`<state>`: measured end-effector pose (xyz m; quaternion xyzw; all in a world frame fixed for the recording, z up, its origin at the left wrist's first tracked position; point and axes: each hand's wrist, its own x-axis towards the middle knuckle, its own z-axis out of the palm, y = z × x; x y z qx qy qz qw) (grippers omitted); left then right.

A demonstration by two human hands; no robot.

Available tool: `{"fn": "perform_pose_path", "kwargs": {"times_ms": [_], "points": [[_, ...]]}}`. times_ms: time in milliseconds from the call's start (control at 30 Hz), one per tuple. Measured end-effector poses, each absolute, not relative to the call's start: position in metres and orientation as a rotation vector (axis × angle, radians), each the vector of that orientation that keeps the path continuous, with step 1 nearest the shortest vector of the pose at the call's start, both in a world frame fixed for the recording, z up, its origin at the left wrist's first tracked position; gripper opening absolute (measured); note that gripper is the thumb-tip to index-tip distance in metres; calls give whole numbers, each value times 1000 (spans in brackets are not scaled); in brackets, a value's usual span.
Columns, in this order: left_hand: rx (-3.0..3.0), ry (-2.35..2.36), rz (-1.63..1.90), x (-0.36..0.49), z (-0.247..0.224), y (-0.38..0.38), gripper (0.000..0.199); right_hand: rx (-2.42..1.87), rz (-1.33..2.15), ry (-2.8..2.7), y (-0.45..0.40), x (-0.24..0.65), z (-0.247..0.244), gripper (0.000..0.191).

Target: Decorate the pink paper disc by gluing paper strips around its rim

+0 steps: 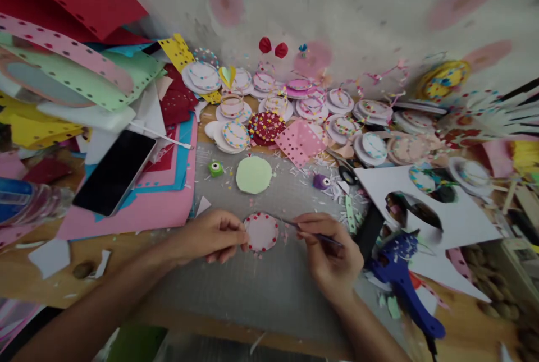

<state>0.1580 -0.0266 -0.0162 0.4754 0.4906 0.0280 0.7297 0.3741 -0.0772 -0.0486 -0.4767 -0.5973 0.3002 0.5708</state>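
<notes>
My left hand pinches the left edge of a round pink paper disc with small red pieces set around its rim. In my right hand is a thin dark pointed tool, seemingly tweezers, held like a pen. Its tip reaches the disc's upper right edge. Just beyond lies a pale green paper disc on the grey mat. A green craft punch stands to its left, and a purple craft punch to its right.
A phone and a bottle lie at left by stacked coloured paper. Several decorated paper hats line the back. Scissors, cut white paper and a blue glue gun are at right.
</notes>
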Motion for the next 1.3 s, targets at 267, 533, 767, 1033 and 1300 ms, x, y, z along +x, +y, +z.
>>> {"fn": "perform_pose_path", "kwargs": {"times_ms": [267, 533, 767, 1033, 1300], "points": [[1016, 1016, 14, 151, -27, -20, 30, -1025, 801, -1616, -73, 377, -50, 40], [1025, 979, -15, 148, -27, -20, 29, -986, 816, -1675, -71, 376, -51, 45], [1028, 949, -26, 148, -27, -18, 28, -947, 794, -1704, -69, 378, -52, 46], [1055, 974, -44, 148, -29, -18, 29, -978, 850, -1686, -67, 377, -51, 43], [1046, 971, -36, 146, -29, -19, 29, -999, 871, -1659, -66, 375, -52, 42]]}}
